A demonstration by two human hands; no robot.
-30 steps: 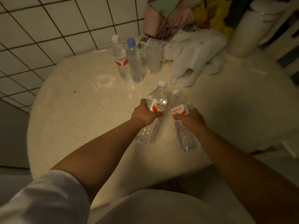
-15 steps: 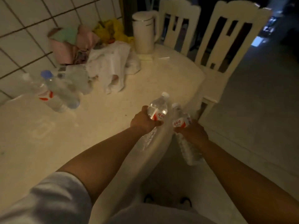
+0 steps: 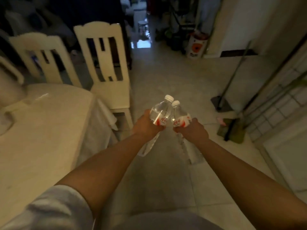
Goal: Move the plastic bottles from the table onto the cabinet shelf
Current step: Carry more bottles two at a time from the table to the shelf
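Nearest the camera, 2 bare forearms reach forward over the tiled floor (image 3: pixel 166 180), a pale sleeve (image 3: pixel 49 208) on the left one. The left hand (image 3: pixel 146 125) wraps its curled fingers round the labelled middle of 1 bottle (image 3: pixel 160 112); the right hand (image 3: pixel 192 130) grips the other bottle (image 3: pixel 180 118) the same way. Both bottles lean cap-forward, with their white caps just beside each other and their clear lower halves hanging below the fists. They are off the table (image 3: pixel 41 130), which lies to the left, with 2 chairs (image 3: pixel 106 67) behind it.

The step in hand looks like the carry to the cabinet, which is not in view, so I cannot say which way it lies. To do it well, keep each grip firm at the label, where the wall is stiffest; a thin bottle will likely dent if squeezed hard lower down. Holding the 2 a little apart would stop them knocking together. Ahead on the right, a broom (image 3: pixel 232 90) leans by the wall with its base on the floor, so it is wise to steer clear. The light is dim and the far corridor cluttered; a slow walk suits.
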